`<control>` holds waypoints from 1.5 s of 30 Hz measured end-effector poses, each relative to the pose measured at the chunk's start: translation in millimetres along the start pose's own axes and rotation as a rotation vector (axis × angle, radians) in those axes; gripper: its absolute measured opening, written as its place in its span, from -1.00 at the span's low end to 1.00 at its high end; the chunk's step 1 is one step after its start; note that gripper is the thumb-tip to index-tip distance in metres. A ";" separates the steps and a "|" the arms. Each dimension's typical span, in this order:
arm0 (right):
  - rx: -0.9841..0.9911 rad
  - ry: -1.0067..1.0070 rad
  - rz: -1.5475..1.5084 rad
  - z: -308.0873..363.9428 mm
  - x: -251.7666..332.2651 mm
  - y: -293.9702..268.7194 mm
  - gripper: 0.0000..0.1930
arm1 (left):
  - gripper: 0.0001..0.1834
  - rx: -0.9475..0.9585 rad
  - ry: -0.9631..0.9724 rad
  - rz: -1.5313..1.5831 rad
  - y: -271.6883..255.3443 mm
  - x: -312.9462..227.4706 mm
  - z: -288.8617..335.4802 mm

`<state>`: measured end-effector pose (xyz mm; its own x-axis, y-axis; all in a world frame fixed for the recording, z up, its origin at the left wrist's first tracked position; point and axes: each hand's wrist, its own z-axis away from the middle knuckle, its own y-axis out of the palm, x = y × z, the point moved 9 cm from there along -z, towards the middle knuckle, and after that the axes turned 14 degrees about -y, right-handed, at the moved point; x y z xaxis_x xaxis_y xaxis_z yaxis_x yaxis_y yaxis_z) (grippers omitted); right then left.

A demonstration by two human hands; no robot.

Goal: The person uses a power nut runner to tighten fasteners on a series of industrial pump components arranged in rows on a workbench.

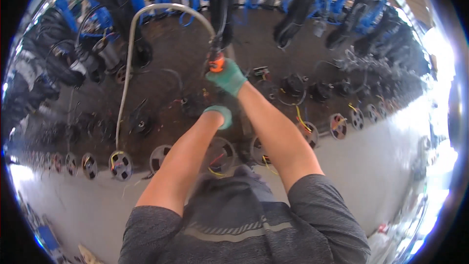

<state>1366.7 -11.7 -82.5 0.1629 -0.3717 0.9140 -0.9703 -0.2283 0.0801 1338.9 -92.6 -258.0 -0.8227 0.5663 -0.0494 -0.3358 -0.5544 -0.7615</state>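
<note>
My right hand (228, 77), in a green glove, is wrapped round an orange-and-black hand tool (216, 62) that looks like an air driver. From the tool's top a pale hose (132, 44) arches up and left, then drops toward the near edge of the dark bench. Lower down is my left hand (221, 116), also gloved in green, close to a dark round part (195, 103) with thin coloured wires. Its fingers are blurred and mostly hidden, so I cannot see what they hold.
Bundles of black cable (222, 0) and blue pieces line the far side of the dark bench (166, 39). Rows of dark motor-like parts (293, 85) lie across it. Round slotted discs (120, 165) with coloured wires run along the near edge, beside a pale floor (351, 181).
</note>
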 end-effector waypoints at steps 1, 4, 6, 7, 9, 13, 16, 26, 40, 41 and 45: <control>-0.007 0.061 0.054 1.7 -2.0 -1.2 -0.70 | -0.37 0.096 -0.094 0.055 3.7 6.7 2.9; 0.022 0.054 0.039 1.8 2.7 -2.1 -0.72 | -0.38 0.066 -0.141 0.068 0.5 5.0 4.4; 0.030 0.075 0.046 1.8 -1.5 -4.5 -0.73 | -0.44 0.120 -0.115 -0.005 10.3 2.9 -0.3; 0.045 0.061 0.071 1.0 -2.7 -4.5 -0.74 | -0.46 0.100 -0.133 0.004 10.8 4.7 -4.6; 0.076 0.031 0.062 0.2 -4.4 -3.6 -0.74 | -0.48 0.127 -0.128 -0.027 19.0 6.0 -11.0; 0.080 0.042 -0.004 2.5 -6.1 -2.8 -0.75 | -0.51 0.172 -0.133 -0.038 27.7 7.8 -16.6; 0.085 0.033 0.015 3.2 -1.4 -1.5 -0.75 | -0.51 0.139 -0.135 -0.060 28.7 7.4 -16.9; 0.096 0.015 0.098 5.1 -8.7 -2.7 -0.70 | -0.45 0.163 0.109 -0.567 58.5 3.2 -18.2; -0.013 -0.016 0.072 10.2 -10.6 6.2 -0.55 | -0.50 0.034 -0.203 0.108 37.1 22.2 -14.7; -0.009 -0.018 0.038 13.5 -10.4 15.7 -0.54 | -0.49 0.032 -0.202 0.106 36.3 23.1 -14.6; 0.192 -0.037 0.478 32.5 -3.5 72.9 -0.62 | -0.48 0.013 -0.188 0.064 30.1 25.2 -14.2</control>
<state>1301.2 -56.3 -92.8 -0.2811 -0.5061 0.8154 -0.8881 -0.1849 -0.4209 1314.6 -86.3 -291.4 -0.9133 0.4066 0.0250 -0.2851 -0.5942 -0.7521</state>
